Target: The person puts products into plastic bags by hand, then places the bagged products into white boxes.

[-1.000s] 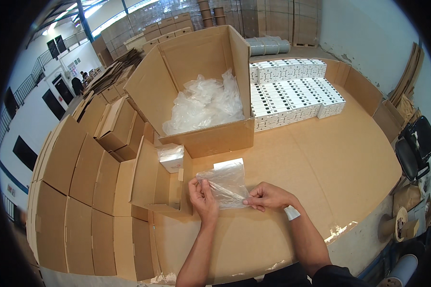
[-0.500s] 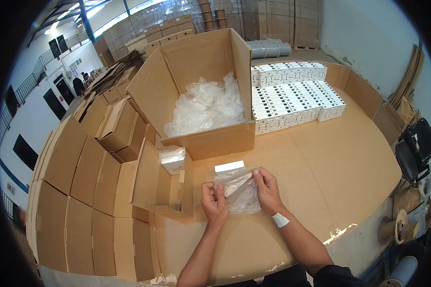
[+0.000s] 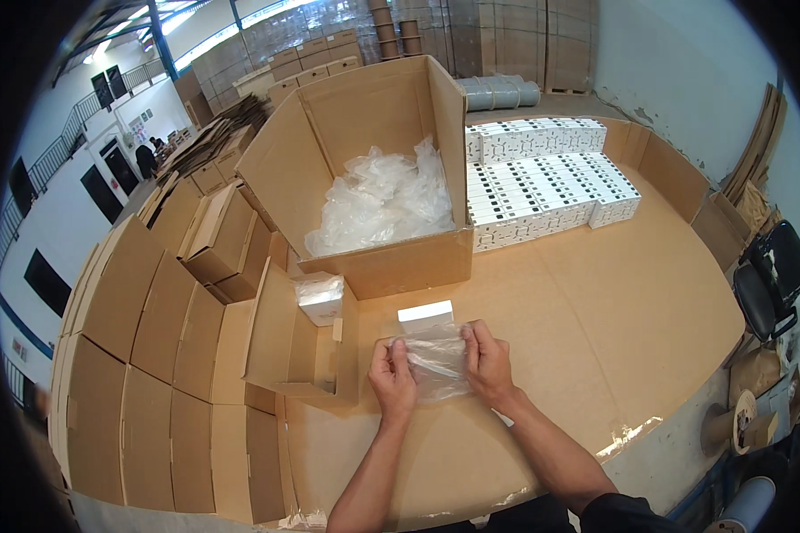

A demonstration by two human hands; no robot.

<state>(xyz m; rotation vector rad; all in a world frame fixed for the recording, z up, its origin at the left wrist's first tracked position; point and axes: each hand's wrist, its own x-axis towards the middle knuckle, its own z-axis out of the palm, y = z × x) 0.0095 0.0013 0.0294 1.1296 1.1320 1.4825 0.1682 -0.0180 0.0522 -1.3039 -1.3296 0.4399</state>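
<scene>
Between my two hands a clear plastic bag [image 3: 440,377] is held by its sides over the cardboard-covered table [image 3: 578,329]. My left hand [image 3: 393,375] pinches the bag's left edge, thumb on top. On its right edge, my right hand [image 3: 489,362] is closed in the same way. A white box [image 3: 425,314] lies just beyond the bag, its near part covered by the film; whether the bag reaches round it, I cannot tell. Left of my hands stands an open brown carton [image 3: 280,342] with a plastic-wrapped white box [image 3: 320,300] at its far end.
A large open carton [image 3: 382,266] full of crumpled clear bags [image 3: 382,200] stands beyond my hands. Rows of white boxes with black marks [image 3: 542,191] are stacked at the far right. Closed brown cartons [image 3: 147,382] form a wall at left. A black chair [image 3: 769,275] stands off the table's right edge.
My right hand has moved a little left and down, closer to the left one. The bag has come slightly lower, and more of the white box shows beyond it.
</scene>
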